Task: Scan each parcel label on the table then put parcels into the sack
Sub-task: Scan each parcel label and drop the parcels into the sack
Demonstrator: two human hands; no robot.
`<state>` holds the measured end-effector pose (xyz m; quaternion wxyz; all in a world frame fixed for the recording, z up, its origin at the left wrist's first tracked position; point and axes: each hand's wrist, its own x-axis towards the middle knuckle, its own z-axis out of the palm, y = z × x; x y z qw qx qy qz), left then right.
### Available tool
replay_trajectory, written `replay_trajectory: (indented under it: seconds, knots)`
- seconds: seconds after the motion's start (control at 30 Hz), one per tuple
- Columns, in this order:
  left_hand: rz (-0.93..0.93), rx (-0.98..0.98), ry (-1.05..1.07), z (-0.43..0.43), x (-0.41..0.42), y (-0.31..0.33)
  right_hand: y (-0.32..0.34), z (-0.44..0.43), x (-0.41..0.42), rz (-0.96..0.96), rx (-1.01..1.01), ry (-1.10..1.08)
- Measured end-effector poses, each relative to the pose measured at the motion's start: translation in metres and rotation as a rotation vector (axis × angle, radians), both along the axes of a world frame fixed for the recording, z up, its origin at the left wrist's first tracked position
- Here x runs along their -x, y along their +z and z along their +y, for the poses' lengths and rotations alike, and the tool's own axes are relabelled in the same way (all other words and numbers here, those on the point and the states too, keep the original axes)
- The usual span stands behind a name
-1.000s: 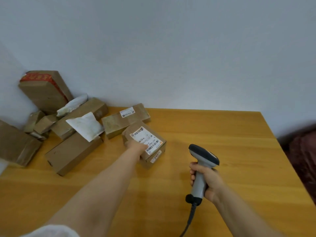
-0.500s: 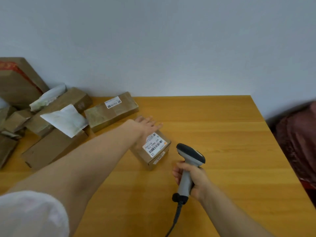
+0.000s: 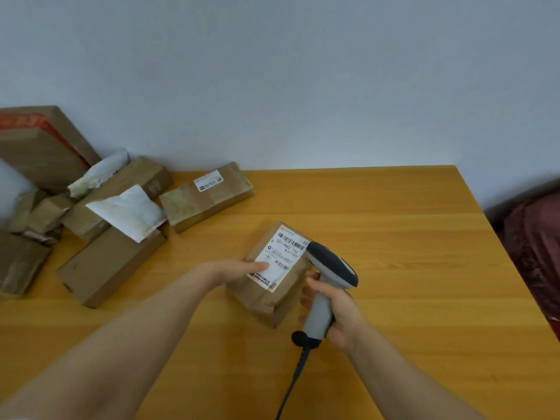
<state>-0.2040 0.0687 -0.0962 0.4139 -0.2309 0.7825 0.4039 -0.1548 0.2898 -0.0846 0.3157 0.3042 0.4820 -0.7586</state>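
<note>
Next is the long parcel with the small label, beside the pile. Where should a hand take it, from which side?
Grip the long parcel across its narrow width near the right end, coming from above on the open table side. It lies flat; its left end sits close to the pile, while the right end is free. Stay off the label.

Parcel (image 3: 274,275) mid-table (image 3: 394,225) between left hand (image 3: 235,269) and scanner (image 3: 328,277), parcel pile (image 3: 100,219) behind at left

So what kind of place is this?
Likely a small parcel-handling spot, perhaps a home or office room: a pile of cardboard parcels on a wooden table, a labelled parcel in the left hand, and a barcode scanner in the right hand.
</note>
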Motion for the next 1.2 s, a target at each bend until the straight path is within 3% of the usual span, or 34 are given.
replay_trajectory:
  seconds: [0.17,0.27,0.47,0.77,1.2]
  knots:
    - [0.123,-0.299,0.308,0.027,-0.032,0.012,0.014,-0.002,0.007,0.141,0.001,0.115]
    - [0.208,-0.321,0.397,0.019,-0.043,0.037,0.034,0.003,0.011,0.204,0.012,0.137]
    - [0.382,-0.241,0.473,-0.001,-0.070,0.098,0.087,0.004,0.008,0.386,0.028,0.253]
    - [0.654,0.199,0.455,-0.010,-0.092,0.131,0.137,0.012,-0.036,0.503,0.048,0.405]
    - [0.699,0.260,0.378,-0.016,-0.097,0.133,0.163,0.007,-0.058,0.520,0.014,0.295]
